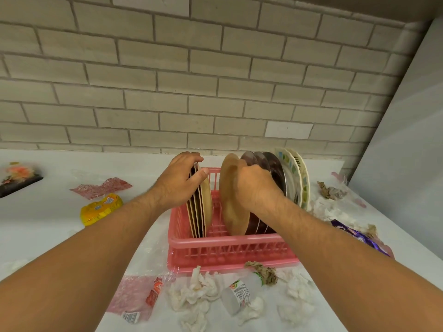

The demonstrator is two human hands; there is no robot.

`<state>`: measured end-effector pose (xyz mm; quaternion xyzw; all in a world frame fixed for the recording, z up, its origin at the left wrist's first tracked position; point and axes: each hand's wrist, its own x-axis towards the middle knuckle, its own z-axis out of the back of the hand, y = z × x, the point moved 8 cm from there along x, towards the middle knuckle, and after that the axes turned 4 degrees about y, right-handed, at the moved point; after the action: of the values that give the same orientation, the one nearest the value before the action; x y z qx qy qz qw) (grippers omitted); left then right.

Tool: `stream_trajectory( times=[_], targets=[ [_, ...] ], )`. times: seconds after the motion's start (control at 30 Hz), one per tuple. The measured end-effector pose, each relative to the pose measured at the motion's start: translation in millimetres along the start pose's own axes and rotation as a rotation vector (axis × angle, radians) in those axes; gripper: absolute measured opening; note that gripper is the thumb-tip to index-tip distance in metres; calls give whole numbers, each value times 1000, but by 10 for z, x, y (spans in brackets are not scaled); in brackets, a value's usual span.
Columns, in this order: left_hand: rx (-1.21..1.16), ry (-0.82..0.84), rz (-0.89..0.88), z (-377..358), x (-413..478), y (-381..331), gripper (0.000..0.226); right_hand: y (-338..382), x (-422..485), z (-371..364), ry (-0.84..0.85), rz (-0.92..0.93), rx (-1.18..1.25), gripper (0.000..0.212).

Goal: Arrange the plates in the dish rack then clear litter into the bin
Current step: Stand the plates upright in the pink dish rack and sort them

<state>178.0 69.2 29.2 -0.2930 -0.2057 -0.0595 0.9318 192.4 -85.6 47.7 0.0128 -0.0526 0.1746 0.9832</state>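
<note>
Crumpled tissues (pixel 194 288) litter the near bench (pixel 48 224), and beyond them in the pink rack (pixel 227 245) our left grip (pixel 178 180) clasps the upright plate stack (pixel 200 212), standing left of and apart from the tan plate (pixel 232 200) our right grip (pixel 256 185) holds by its rim.

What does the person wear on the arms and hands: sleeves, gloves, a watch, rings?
Nothing worn is visible. The left forearm and right forearm are bare, with dark hair and no sleeves in view. The left hand and right hand have no gloves; no watch, bracelet or ring shows.
</note>
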Motion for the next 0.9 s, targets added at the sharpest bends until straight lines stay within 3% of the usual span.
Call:
stream_trajectory(
  times=[0.17, 0.33, 0.63, 0.9],
  targets=[
    [15, 2, 1, 0, 3, -18, 43, 3, -41, 104, -53, 20, 4, 40],
    [16, 5, -5, -4, 7, -22, 43, -26, -22, 301, -138, -14, -27, 63],
    [23, 5, -8, -4, 11, 3, 44, -25, -63, -3, 37, -40, 48, 50],
    [21, -1, -8, -5, 16, -17, 44, -91, -75, 62, 94, -30, 17, 48]
  ],
)
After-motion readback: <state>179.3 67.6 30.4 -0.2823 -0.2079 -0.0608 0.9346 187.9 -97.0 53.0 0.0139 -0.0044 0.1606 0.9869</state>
